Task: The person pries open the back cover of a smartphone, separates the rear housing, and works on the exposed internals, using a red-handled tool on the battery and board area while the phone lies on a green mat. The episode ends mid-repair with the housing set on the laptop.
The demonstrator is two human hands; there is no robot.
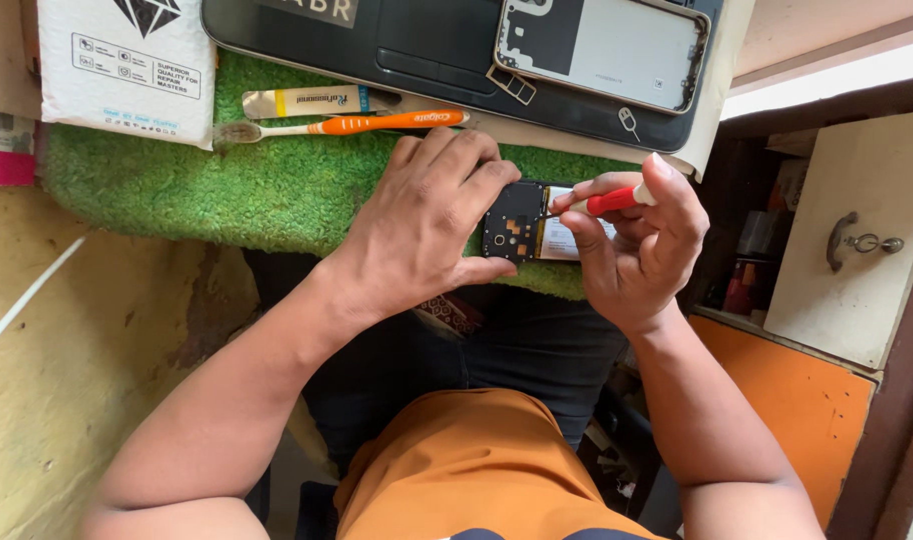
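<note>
Phone (529, 222) lies opened up at the near edge of the green mat (177, 185), pinned between two hands.

The left hand (427, 225) lies flat over the phone's left end, fingers curled along its far side and thumb along the near side, clamping it to the mat. The right hand (642, 245) is closed around a red-handled screwdriver (607, 201), pinched between thumb and fingers, with its tip on the phone's exposed inside. Just past the phone, toward the far edge, lie an orange toothbrush (347, 125) and a small tube (312, 101), then a dark laptop (397, 45) carrying a pale back cover (607, 45). A white padded packet (127, 65) sits at the mat's far left corner, and most of the mat's left side is bare grass-like pile.
</note>
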